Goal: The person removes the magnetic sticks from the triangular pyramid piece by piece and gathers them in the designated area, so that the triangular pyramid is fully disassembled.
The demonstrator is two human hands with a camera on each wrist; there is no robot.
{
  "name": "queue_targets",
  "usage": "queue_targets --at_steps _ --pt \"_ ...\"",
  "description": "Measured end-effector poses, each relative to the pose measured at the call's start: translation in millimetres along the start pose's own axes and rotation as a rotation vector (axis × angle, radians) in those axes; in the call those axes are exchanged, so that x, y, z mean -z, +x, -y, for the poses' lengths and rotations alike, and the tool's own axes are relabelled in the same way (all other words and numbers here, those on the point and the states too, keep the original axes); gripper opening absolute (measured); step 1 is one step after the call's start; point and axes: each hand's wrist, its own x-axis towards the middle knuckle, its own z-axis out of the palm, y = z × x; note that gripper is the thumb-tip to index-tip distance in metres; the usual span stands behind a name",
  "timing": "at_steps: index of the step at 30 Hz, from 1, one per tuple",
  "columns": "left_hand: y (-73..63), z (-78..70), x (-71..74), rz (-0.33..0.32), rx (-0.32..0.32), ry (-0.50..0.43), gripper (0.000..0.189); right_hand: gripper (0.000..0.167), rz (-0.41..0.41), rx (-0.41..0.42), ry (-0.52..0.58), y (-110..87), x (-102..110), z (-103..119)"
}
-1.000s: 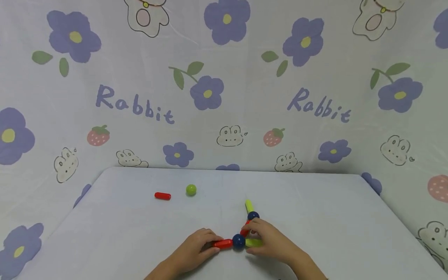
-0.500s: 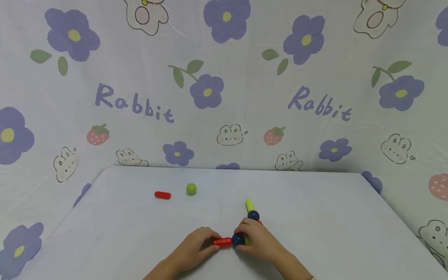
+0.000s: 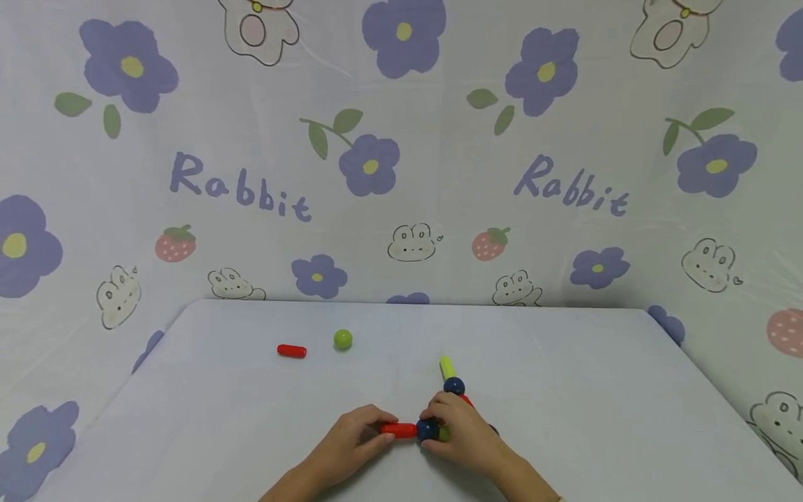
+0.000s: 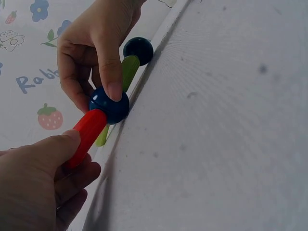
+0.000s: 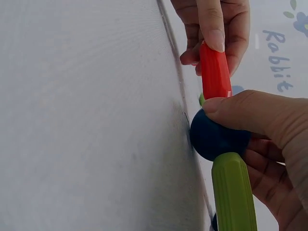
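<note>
Head view: on the white table [image 3: 219, 404], a red rod [image 3: 399, 431] is gripped at its left end by the left hand [image 3: 345, 446]; its long axis is laid left to right, right end touching the near blue ball [image 3: 428, 430]. That ball is pinched by the right hand [image 3: 464, 432], by which a green rod [image 3: 445, 433] is mostly covered. Farther off, a second blue ball [image 3: 454, 386] is seen, with a yellow-green rod [image 3: 447, 367] pointed far and slightly left. Left and far, a loose red rod [image 3: 291, 351] is laid roughly left to right, near a green ball [image 3: 342, 339].

Left wrist view: the held red rod is pinched between thumb and fingers; beyond the ball, the green rod is extended to another dark ball [image 4: 138, 51].

Right wrist view: red and green rods are seen on opposite sides of the pinched ball, roughly in line.
</note>
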Motion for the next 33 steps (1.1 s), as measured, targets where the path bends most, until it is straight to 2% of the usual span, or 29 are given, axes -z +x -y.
queue_targets --at_steps 7,18,21,25,28,33 --pt "1.2 -0.6 1.3 -0.029 -0.004 -0.020 0.022 0.026 0.003 -0.009 0.021 0.5 1 1" --pt "4.3 1.4 6.8 -0.022 -0.025 0.015 0.020 0.027 0.042 -0.041 0.039 2.3 4 -1" --pt "1.3 8.1 16.7 -0.062 0.004 0.018 0.021 0.027 0.030 -0.058 0.036 2.2 6 -3" --pt "-6.9 23.7 31.3 -0.119 0.074 -0.033 0.021 0.026 0.011 -0.072 0.049 0.7 7 -8" --pt "-8.7 29.3 33.3 -0.113 0.083 -0.060 0.021 0.026 0.012 -0.069 0.051 -0.1 7 -9" --pt "-8.2 28.8 29.8 -0.114 0.099 -0.062 0.020 0.027 0.021 -0.085 0.051 -0.8 8 -8"
